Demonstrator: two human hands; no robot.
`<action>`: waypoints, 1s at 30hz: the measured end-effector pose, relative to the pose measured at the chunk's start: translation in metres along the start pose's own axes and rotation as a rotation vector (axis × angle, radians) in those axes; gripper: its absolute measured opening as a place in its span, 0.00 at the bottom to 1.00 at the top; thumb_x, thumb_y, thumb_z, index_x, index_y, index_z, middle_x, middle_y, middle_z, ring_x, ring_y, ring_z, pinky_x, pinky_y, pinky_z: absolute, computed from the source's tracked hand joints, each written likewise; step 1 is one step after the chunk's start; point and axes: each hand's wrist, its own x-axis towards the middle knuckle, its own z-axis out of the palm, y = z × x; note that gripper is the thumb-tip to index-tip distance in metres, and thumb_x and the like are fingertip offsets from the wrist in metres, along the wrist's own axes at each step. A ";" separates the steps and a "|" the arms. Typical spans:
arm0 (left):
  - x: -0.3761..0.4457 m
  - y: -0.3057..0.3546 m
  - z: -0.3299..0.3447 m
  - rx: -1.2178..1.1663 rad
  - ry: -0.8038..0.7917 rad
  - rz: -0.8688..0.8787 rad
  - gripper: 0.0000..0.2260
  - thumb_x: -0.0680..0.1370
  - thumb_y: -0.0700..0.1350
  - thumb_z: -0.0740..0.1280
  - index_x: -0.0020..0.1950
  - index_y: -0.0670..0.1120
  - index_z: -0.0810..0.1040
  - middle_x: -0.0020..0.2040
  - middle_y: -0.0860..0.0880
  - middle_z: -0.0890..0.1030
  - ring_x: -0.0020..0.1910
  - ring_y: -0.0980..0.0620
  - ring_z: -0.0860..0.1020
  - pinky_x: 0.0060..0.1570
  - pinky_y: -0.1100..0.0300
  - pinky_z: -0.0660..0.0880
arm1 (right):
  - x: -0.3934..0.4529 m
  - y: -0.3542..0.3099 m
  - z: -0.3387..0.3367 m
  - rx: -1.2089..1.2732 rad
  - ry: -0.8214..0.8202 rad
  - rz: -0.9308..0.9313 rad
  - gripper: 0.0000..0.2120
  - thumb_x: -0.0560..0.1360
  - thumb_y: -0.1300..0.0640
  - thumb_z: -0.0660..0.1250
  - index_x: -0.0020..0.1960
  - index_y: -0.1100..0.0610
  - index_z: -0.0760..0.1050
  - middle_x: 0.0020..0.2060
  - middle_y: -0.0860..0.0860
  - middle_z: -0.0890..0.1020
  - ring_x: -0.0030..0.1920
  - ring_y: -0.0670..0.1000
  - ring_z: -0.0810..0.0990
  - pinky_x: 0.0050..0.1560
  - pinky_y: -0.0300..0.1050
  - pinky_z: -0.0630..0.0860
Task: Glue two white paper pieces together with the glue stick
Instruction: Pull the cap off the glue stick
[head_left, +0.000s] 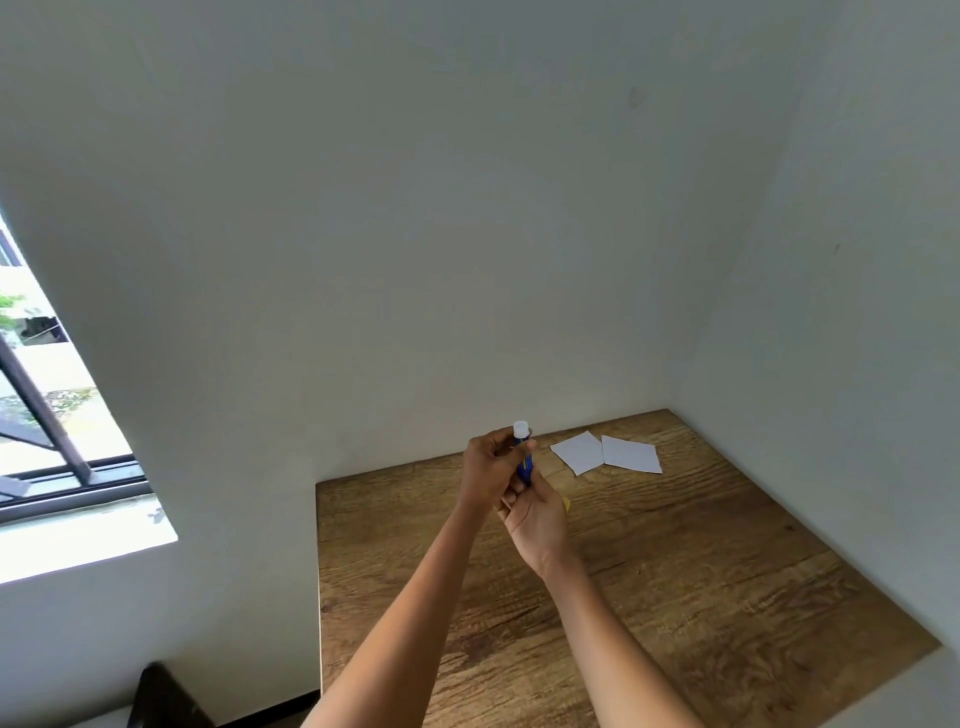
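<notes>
Above the wooden table (675, 571), both hands clasp the upright glue stick (523, 457), left hand (488, 467) uppermost, right hand (537, 519) beneath, two paper pieces (605, 452) lying just beyond.

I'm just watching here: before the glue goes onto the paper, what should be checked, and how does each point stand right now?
1. Glue stick in hand: ok, left hand and right hand both hold it above the table.
2. Cap off: ok, white tip exposed.
3. Enough glue extended: cannot tell.
4. Two paper pieces within view: ok, flat, side by side near the wall.
5. Papers overlapping: cannot tell, edges meet.
6. A hand free to steady the paper: not ok.
</notes>
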 end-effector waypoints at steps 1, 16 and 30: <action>-0.002 0.000 0.000 0.007 -0.013 0.007 0.06 0.74 0.45 0.71 0.49 0.47 0.82 0.34 0.41 0.81 0.27 0.48 0.77 0.25 0.61 0.75 | -0.001 0.000 0.000 -0.033 0.001 0.005 0.18 0.81 0.51 0.50 0.43 0.56 0.74 0.28 0.49 0.77 0.30 0.45 0.74 0.35 0.39 0.71; -0.006 0.003 0.000 -0.006 -0.092 0.028 0.04 0.74 0.46 0.70 0.47 0.48 0.82 0.29 0.45 0.81 0.21 0.50 0.77 0.21 0.62 0.75 | 0.001 -0.004 0.007 -0.161 0.104 0.005 0.20 0.81 0.47 0.50 0.36 0.55 0.70 0.19 0.47 0.69 0.22 0.44 0.65 0.28 0.37 0.64; -0.006 0.013 0.001 -0.008 -0.027 0.113 0.06 0.74 0.41 0.70 0.50 0.47 0.83 0.38 0.42 0.84 0.30 0.56 0.80 0.31 0.62 0.78 | 0.012 -0.010 0.017 -0.060 0.056 0.009 0.21 0.79 0.43 0.54 0.36 0.53 0.77 0.25 0.47 0.74 0.26 0.43 0.71 0.27 0.35 0.68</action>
